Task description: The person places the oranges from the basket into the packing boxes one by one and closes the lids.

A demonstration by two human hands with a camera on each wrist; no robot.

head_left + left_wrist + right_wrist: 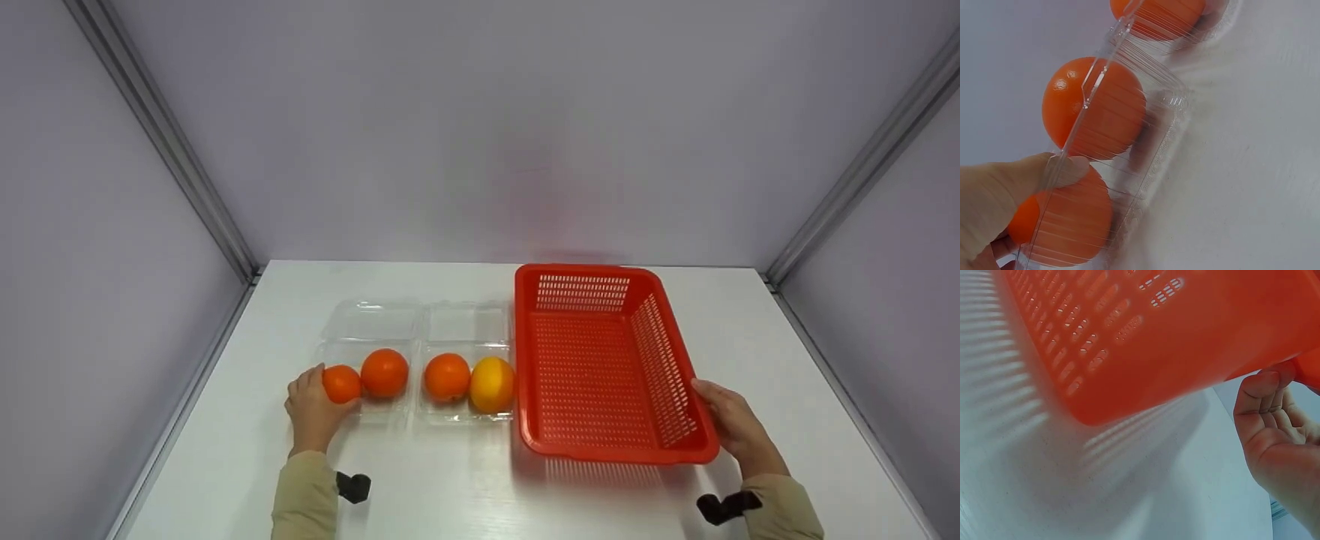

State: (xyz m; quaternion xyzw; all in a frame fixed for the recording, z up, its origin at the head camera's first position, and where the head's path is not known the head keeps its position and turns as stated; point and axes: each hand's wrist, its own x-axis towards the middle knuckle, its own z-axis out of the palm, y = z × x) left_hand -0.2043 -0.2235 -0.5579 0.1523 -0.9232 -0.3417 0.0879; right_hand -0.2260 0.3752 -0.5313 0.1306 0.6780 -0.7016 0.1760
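Note:
On the left, my left hand [313, 403] grips the leftmost orange [342, 384], which sits in a clear plastic clamshell box [375, 322]. In the left wrist view the thumb [1075, 170] lies inside the box wall against that orange, while the other fingers are mostly hidden behind it. A second orange [385, 373] sits right beside it in the same box. On the right, my right hand [733, 421] holds the rim of a red perforated plastic basket [619, 454] at its right side. Its fingers are curled under the rim in the right wrist view.
Between the hands, another clear box [465, 322] holds an orange [447, 377] and a yellow fruit [493, 385], close against the basket's left side. Pale walls [480, 135] enclose the white table [442, 487] at the back and both sides.

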